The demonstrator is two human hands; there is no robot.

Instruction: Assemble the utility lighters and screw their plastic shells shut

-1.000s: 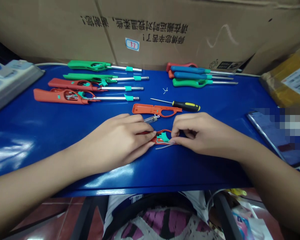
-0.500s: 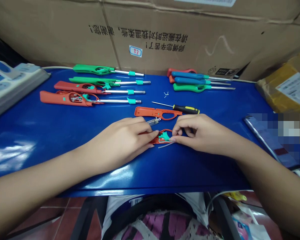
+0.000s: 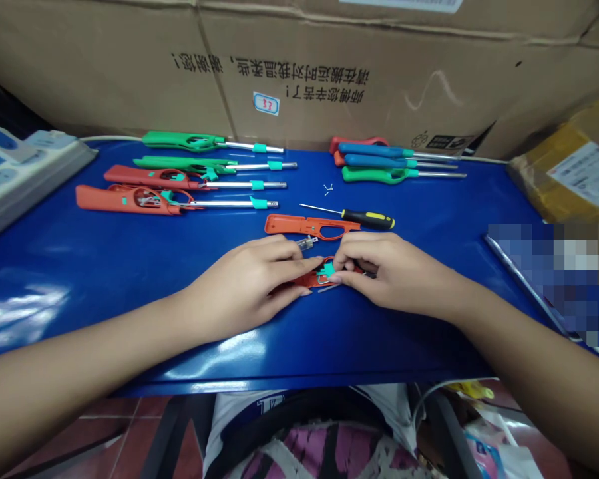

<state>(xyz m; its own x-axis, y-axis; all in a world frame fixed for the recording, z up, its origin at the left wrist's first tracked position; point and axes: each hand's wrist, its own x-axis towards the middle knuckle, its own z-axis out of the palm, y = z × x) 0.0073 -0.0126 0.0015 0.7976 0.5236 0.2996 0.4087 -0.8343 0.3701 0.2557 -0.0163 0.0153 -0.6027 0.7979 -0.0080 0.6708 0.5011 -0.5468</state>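
Observation:
My left hand (image 3: 257, 276) is closed around the left end of an orange lighter handle half (image 3: 305, 282), pinning it to the table. Inside that half sits a teal plastic trigger part (image 3: 325, 271), with a thin pale wire beside it. The thumb and index finger of my right hand (image 3: 389, 273) pinch at the teal trigger part. A thin clear tube (image 3: 327, 289) sticks out under my right fingertips. Just beyond my left fingers lies a clear fuel tank (image 3: 307, 243), partly hidden. The matching orange handle half (image 3: 282, 225) rests behind both hands.
A screwdriver (image 3: 369, 218) and several small screws (image 3: 328, 189) lie behind the hands. Opened lighters (image 3: 130, 199) line the left; closed lighters (image 3: 379, 174) lie back right. A power strip (image 3: 44, 156), a phone (image 3: 524, 279) and cardboard boxes (image 3: 279, 40) border the blue table.
My right hand has shifted left and its fingertips have closed in over the teal trigger part. My left hand stays on the orange handle half. The whole view has shifted slightly.

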